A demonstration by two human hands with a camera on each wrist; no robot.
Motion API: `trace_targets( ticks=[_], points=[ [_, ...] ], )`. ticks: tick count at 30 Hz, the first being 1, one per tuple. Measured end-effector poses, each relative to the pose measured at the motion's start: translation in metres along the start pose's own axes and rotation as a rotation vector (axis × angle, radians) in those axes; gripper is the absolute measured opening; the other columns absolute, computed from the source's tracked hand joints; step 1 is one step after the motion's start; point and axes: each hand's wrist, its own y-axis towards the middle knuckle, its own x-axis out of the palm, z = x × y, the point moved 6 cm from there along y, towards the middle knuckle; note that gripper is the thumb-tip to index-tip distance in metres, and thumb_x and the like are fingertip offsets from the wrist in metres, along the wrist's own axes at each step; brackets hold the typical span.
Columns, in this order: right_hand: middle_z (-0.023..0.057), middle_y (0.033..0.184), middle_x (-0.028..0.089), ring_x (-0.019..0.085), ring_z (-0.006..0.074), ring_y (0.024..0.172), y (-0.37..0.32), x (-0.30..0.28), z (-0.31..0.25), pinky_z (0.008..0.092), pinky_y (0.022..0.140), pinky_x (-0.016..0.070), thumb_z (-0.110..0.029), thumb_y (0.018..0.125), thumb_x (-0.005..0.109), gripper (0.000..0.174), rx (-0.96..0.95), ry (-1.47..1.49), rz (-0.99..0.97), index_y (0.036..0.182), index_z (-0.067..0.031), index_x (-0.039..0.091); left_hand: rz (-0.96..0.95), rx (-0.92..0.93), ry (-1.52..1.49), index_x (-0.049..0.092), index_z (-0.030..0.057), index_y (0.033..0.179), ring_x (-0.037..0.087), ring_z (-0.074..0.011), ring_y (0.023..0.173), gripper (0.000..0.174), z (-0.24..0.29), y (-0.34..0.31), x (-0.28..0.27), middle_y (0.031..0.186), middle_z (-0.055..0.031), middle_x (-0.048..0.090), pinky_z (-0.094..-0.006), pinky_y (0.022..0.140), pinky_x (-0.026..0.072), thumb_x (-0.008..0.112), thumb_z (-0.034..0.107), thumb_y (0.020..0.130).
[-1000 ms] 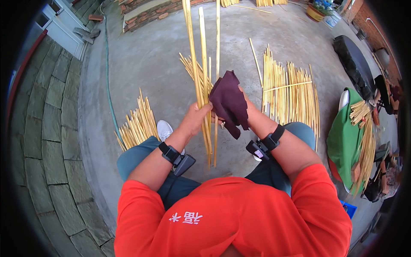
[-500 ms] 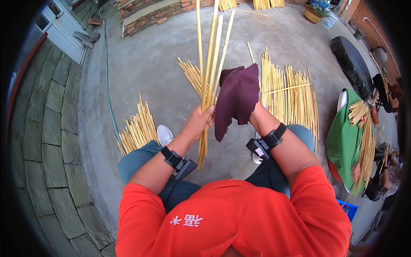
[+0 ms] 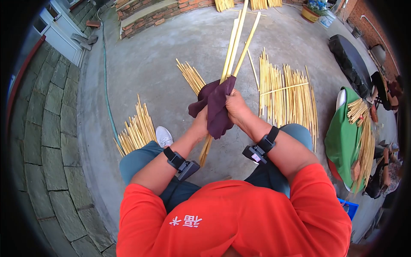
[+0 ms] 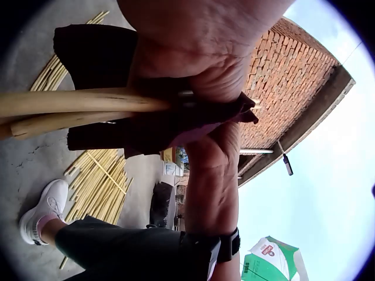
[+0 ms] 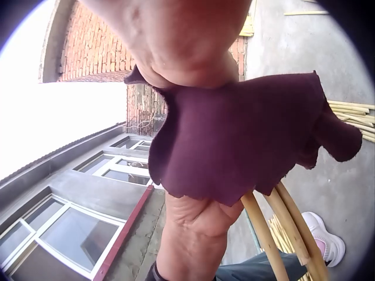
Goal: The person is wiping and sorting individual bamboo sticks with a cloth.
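Observation:
A few long, pale yellow sticks (image 3: 234,47) stand up at a slant before me, their lower ends near my knees. Wrapped about their middle is a dark maroon cloth (image 3: 219,105) with ragged edges. My left hand (image 3: 200,123) grips the sticks low down, its fingers partly covered by the cloth. Just above and to the right, my right hand (image 3: 235,105) holds the cloth against the sticks. In the right wrist view the cloth (image 5: 234,134) hides most of the fingers, and stick ends (image 5: 266,234) come out below it. The left wrist view shows thick stick ends (image 4: 70,104) close up.
Bundles of similar sticks lie on the concrete at left (image 3: 137,126), ahead (image 3: 191,77) and right (image 3: 287,90). Further right are a green cover (image 3: 344,137) with more sticks, a black covered object (image 3: 351,60) and another person (image 3: 387,169). A hose (image 3: 105,85) runs along the left.
The right hand, first holding the cloth beside the sticks, has brought it left and around them. The sticks' tops have swung to the right, and the left hand stays low on them.

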Motion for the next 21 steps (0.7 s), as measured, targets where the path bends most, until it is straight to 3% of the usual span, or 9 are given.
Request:
trace_targets(
  ticks=[3,7,10,12,16,21],
  points=[
    [0.0082,0.078,0.059,0.058,0.0166,0.066,0.001,-0.003,0.004,0.0295,0.058,0.0515,0.003,0.077,0.054,0.011,0.044,-0.041,-0.003,0.087,-0.0008,0.055,-0.126,-0.054,-0.224,0.053,0.0070,0.107,0.056,-0.0102,0.082,0.030,-0.001,-0.003,0.002,0.094,-0.0028,0.059,-0.0232,0.070,0.0467,0.059,0.011,0.078],
    [0.0080,0.076,0.059,0.058,0.0160,0.064,0.000,0.000,-0.002,0.0290,0.057,0.0511,0.001,0.077,0.056,0.009,0.005,-0.019,-0.033,0.086,-0.0005,0.056,-0.187,-0.085,-0.250,0.051,0.0051,0.109,0.056,-0.0097,0.080,0.034,0.008,-0.011,0.010,0.091,-0.0025,0.058,-0.0236,0.067,0.0468,0.059,0.007,0.076],
    [0.0075,0.076,0.059,0.058,0.0151,0.063,0.006,-0.010,-0.012,0.0284,0.055,0.0505,0.000,0.076,0.058,0.008,-0.032,0.031,0.060,0.085,-0.0011,0.056,-0.263,-0.130,-0.043,0.051,0.0044,0.108,0.056,-0.0097,0.078,0.033,0.006,-0.014,0.017,0.090,-0.0027,0.059,-0.0238,0.063,0.0458,0.059,0.007,0.075],
    [0.0063,0.074,0.059,0.057,0.0144,0.062,0.018,-0.022,-0.026,0.0281,0.054,0.0497,-0.002,0.076,0.060,0.008,-0.124,0.183,0.088,0.083,-0.0017,0.056,-0.071,-0.027,0.249,0.051,0.0055,0.091,0.045,-0.0064,0.050,0.018,0.006,-0.015,0.014,0.064,0.0010,0.051,-0.0202,0.043,0.0336,0.059,0.009,0.074],
    [0.0060,0.075,0.059,0.059,0.0166,0.065,0.025,-0.045,-0.071,0.0303,0.059,0.0517,-0.004,0.077,0.059,0.006,-0.263,0.197,0.201,0.082,-0.0040,0.055,-0.017,0.019,0.413,0.049,0.0055,0.087,0.045,-0.0074,0.050,0.015,-0.028,-0.013,0.005,0.063,-0.0008,0.050,-0.0215,0.045,0.0357,0.059,0.010,0.076],
    [0.0041,0.073,0.058,0.057,0.0151,0.064,0.021,-0.063,-0.111,0.0293,0.057,0.0494,-0.004,0.076,0.061,0.007,-0.493,0.233,0.275,0.079,-0.0052,0.056,0.094,0.267,0.776,0.047,0.0047,0.087,0.045,-0.0091,0.052,0.020,-0.029,-0.020,-0.009,0.061,-0.0016,0.049,-0.0247,0.048,0.0384,0.060,0.016,0.077]
  ],
)
